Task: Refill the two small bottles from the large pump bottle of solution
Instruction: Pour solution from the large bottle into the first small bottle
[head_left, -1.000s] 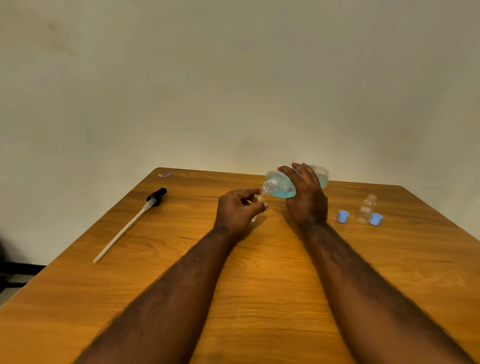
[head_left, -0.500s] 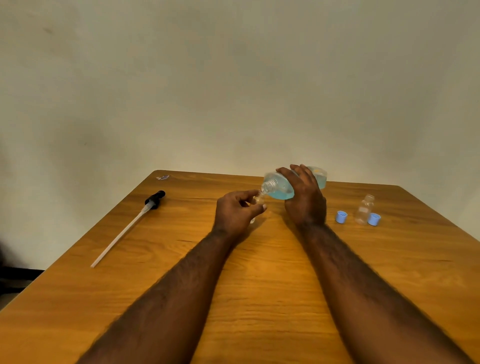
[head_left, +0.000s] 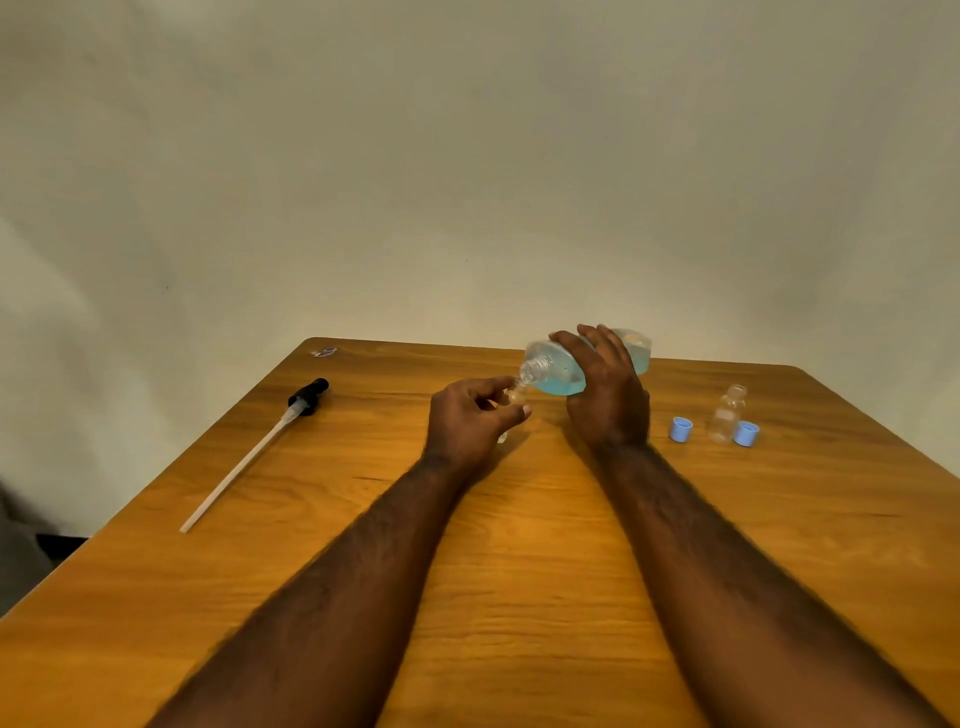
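1. While the right hand (head_left: 608, 395) grips the big bottle (head_left: 550, 371) near the middle of the frame, the bottle lies tipped on its side. Its open neck points to the left of the frame and a little down.
2. The right hand's fingers curl over the top of the big bottle. Blue liquid sits in its low side.
3. Just left of the big bottle, the left hand (head_left: 467, 421) pinches a small bottle (head_left: 514, 397) between thumb and curled fingers (only its top and a bit of its bottom peek out).
4. The small bottle's mouth sits right under the big bottle's neck. I cannot tell if they touch.
5. At the right of the frame, a second small bottle (head_left: 727, 415) stands upright and clear, with its top open.
6. A blue cap (head_left: 680, 429) lies near its left side. The other blue cap (head_left: 746, 434) lies just beside it on the right.
7. At the left of the frame, the pump (head_left: 306, 397) lies flat, with a black head and a long white tube, well apart from both hands.
8. All of this is on a wooden table (head_left: 519, 545). A tiny scrap (head_left: 324, 352) lies at its far left corner, and a plain wall (head_left: 467, 156) fills the top of the frame.
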